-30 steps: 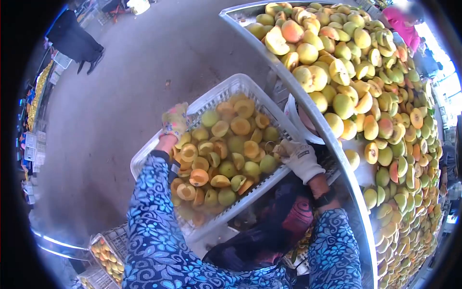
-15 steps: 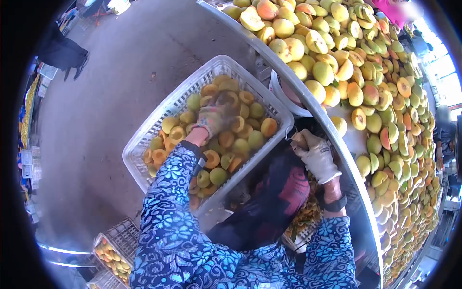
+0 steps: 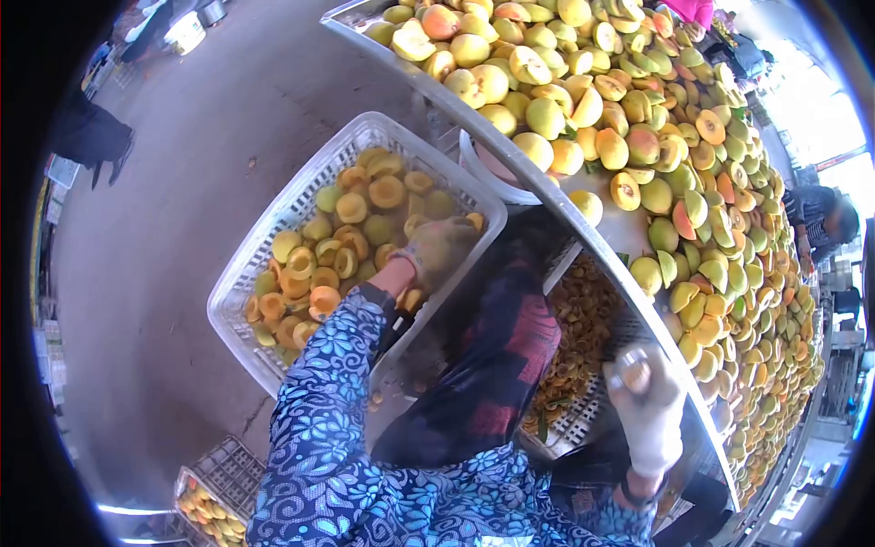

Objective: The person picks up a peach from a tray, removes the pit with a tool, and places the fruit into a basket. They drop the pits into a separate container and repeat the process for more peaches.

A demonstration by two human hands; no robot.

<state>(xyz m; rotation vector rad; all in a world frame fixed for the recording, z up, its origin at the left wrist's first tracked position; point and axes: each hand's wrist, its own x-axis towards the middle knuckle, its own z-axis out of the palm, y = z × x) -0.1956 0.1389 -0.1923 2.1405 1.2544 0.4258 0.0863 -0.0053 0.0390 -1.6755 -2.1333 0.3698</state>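
Observation:
My left hand (image 3: 439, 250), in a pale glove, reaches into the right side of a white plastic crate (image 3: 264, 202) and touches the fruit there. Its fingers are blurred, and whether they grip anything is hidden. Pitted apricot halves (image 3: 387, 192), yellow-green outside and orange within, fill much of the crate. My right hand (image 3: 647, 401), also gloved, is closed below the metal table edge. A small shiny and brownish thing shows at its fingertips, too blurred to name. Near that hand, a lower crate holds brown-orange scraps (image 3: 579, 319).
A metal-rimmed table (image 3: 510, 128) heaped with whole and cut apricots (image 3: 674, 155) curves along my right. A white basin (image 3: 492, 173) sits under its edge. Another fruit crate (image 3: 223, 474) stands at lower left. People are at the far left and right (image 3: 820, 219).
My left hand has moved right and slightly down within the crate. My right hand has dropped down and to the right, away from the crate. The view has shifted a little.

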